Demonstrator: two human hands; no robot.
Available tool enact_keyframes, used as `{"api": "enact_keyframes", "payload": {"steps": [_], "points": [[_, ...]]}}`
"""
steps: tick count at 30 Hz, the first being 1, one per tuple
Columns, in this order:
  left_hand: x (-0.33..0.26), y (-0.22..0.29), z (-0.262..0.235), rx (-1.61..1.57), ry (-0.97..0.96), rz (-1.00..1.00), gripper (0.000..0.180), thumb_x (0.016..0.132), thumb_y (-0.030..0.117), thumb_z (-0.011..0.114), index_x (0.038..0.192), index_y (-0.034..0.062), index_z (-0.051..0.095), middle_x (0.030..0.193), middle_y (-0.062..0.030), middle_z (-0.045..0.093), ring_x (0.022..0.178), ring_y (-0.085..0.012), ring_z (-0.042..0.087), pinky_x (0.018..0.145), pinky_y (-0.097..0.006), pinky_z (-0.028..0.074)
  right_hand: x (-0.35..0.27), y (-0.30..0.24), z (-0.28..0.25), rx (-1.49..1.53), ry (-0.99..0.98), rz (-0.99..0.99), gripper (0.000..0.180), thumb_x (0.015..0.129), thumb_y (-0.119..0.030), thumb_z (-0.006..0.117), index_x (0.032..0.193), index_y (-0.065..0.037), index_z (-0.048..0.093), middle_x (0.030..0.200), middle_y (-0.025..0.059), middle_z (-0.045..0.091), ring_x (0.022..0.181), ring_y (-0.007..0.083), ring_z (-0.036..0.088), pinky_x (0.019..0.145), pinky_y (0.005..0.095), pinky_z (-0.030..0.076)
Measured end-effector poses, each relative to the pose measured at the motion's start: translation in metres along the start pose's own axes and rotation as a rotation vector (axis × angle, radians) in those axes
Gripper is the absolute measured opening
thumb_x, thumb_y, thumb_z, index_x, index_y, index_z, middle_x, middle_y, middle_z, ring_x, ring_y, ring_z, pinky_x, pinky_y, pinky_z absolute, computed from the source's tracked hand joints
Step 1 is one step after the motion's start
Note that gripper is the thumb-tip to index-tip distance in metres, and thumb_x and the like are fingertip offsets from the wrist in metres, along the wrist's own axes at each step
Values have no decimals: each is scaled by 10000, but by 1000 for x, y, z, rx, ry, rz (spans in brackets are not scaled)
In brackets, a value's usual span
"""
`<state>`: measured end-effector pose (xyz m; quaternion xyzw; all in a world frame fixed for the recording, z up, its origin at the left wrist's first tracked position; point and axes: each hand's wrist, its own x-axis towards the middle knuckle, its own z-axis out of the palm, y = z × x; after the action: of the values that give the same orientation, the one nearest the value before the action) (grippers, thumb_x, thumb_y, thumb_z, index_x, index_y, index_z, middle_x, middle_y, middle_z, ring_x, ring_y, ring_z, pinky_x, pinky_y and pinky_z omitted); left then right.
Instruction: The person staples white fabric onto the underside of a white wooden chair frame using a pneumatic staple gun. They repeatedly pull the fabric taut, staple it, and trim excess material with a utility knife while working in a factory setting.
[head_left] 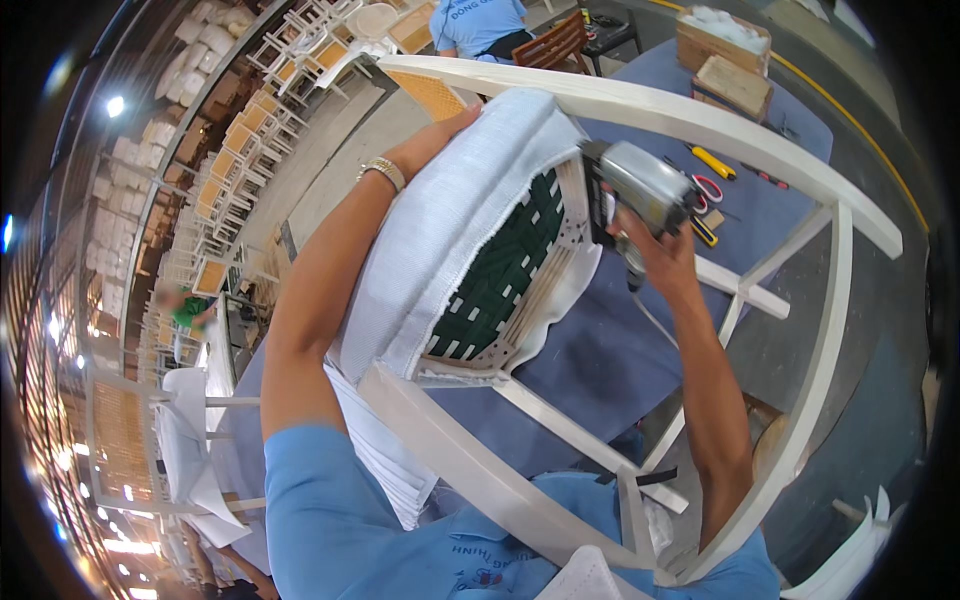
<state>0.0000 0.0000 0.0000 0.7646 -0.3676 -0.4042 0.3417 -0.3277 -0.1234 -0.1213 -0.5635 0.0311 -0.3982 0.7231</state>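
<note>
Here's the white-framed chair (640,102), tipped over on the blue-grey covered worktable (590,345) right in front of the person, its padded seat (450,220) standing on edge in white fabric, the underside turned to the right and showing dark green woven webbing (500,275). In comes the right hand (655,250), closed firmly around the grip of a silver-and-black staple gun (645,180), its nose up at the upper end of the seat's underside; whether it actually touches is hard to tell. A thin pale hose (655,318) trails from the tool. Over on the other side, the left hand (438,143), with a banded bracelet (384,172) at the wrist, lies along the outer face of the padding, fingertips by the top edge; whether it grips or simply presses, you cannot tell. Loose white fabric (560,290) flares from the seat's near right border. Beyond the staple gun, a yellow-handled tool (712,162) and red-handled scissors (708,190) lie on the table, an open box (722,48) of white material stands farther back, and pale chairs (215,190) crowd the floor at left.
</note>
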Motion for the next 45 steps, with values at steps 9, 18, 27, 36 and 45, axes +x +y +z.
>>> {"api": "enact_keyframes", "payload": {"steps": [9, 18, 27, 36, 45], "points": [[-60, 46, 70, 833, 308, 222, 941, 962, 689, 389, 1541, -33, 220, 1498, -316, 383, 1417, -395, 373, 1167, -401, 289, 9, -8, 40, -247, 32, 123, 297, 860, -182, 781, 1099, -25, 700, 902, 67, 722, 750, 104, 649, 655, 280, 518], [-59, 35, 72, 950, 362, 236, 935, 948, 682, 407, 1538, -22, 233, 1464, -378, 375, 1358, -475, 423, 1127, -452, 353, 11, 2, 49, -243, 5, -40, 308, 843, -173, 797, 1098, -30, 700, 912, 40, 716, 731, 109, 611, 658, 282, 491], [-63, 42, 79, 957, 371, 231, 922, 956, 674, 405, 1534, -24, 238, 1462, -378, 376, 1375, -470, 402, 1128, -454, 350, 14, 9, 46, -408, 35, -221, 307, 856, -184, 784, 1082, 3, 696, 867, 40, 716, 698, 102, 608, 649, 292, 508], [-62, 40, 76, 971, 369, 233, 921, 955, 665, 420, 1529, -30, 234, 1439, -398, 388, 1362, -479, 413, 1119, -464, 357, 8, 5, 48, -322, -55, -142, 330, 840, -165, 793, 1091, 11, 672, 941, 100, 732, 852, 149, 670, 768, 308, 538], [-65, 40, 77, 982, 392, 238, 894, 964, 650, 417, 1532, -18, 246, 1463, -396, 356, 1387, -474, 379, 1130, -465, 342, 0, 8, 53, -293, -133, -74, 303, 810, -225, 795, 1000, -13, 693, 798, 113, 701, 667, 166, 636, 625, 310, 512]]}}
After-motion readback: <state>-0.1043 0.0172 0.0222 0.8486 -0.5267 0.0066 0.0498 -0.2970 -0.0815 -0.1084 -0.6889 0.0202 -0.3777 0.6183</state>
